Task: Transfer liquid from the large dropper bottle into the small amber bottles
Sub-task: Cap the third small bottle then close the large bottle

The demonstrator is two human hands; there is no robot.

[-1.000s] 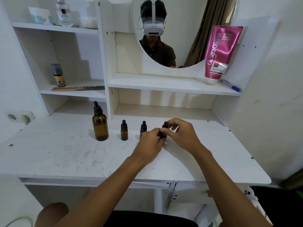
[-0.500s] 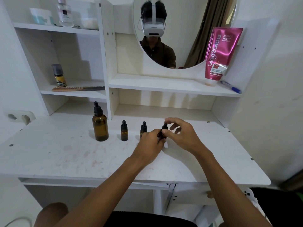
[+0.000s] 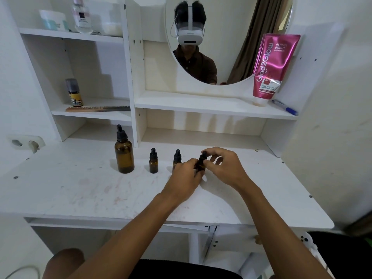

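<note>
Small amber bottle [image 3: 201, 163] upright, dropper cap up.

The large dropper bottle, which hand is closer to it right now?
Left. The left hand is to the right of the large dropper bottle, beyond two small bottles. The right hand is farther right still, on the other side of the small bottle both hands hold.

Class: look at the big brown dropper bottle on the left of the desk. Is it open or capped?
Capped. The large dropper bottle stands upright, black dropper top seated on its neck, untouched.
</note>
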